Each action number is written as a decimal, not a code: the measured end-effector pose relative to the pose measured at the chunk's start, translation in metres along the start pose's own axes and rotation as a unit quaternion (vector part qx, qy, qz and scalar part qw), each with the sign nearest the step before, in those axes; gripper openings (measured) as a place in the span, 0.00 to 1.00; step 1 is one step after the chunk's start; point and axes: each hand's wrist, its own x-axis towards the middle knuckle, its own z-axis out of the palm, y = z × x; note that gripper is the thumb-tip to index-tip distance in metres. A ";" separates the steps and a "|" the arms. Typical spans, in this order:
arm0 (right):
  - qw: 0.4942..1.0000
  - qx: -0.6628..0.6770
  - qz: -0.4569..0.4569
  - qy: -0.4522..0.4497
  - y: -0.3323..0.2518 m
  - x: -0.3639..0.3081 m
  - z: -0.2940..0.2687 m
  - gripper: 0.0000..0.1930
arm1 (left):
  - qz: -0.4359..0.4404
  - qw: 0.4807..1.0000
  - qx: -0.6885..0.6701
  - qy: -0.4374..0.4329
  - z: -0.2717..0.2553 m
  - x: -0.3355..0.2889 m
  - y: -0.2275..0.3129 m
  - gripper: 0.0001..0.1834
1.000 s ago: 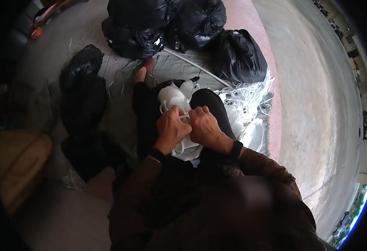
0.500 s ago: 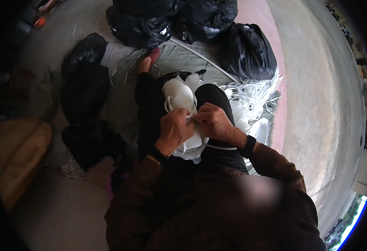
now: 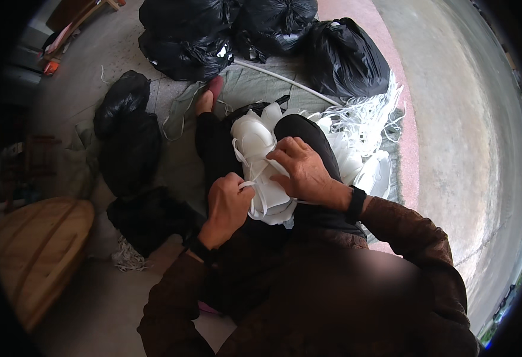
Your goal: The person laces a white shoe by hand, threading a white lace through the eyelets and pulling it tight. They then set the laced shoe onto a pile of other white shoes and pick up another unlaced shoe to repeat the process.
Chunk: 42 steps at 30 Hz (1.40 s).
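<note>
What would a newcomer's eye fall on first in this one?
Probably the bright white shoe-like piece between dark-clad legs, near the centre. Next, the tangle of white cords to its right, then the bulging black bags along the top.

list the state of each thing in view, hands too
left hand, closed on white strip
right hand, thumb and forefinger parted
white strip, looped; knot cannot be made out
white pieces, overlapping
black bags, bulging
pole, lying down
loose strips, tangled
cloth, spread, creased
</note>
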 end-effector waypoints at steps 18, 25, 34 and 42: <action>0.825 0.411 0.374 -0.102 -0.058 0.012 -0.007 0.10 | -0.263 0.669 -0.686 0.111 0.014 -0.020 0.031 0.09; 0.825 0.458 0.330 -0.043 -0.052 0.023 0.005 0.06 | -0.254 0.773 -0.564 0.140 -0.002 -0.011 0.031 0.13; 0.909 0.383 0.129 -0.098 0.070 0.131 -0.217 0.16 | -0.064 0.858 -0.491 0.138 -0.018 -0.016 0.018 0.05; 0.944 0.290 0.156 0.022 0.139 0.122 -0.342 0.15 | 0.012 0.799 -0.595 -0.082 -0.043 0.028 0.039 0.22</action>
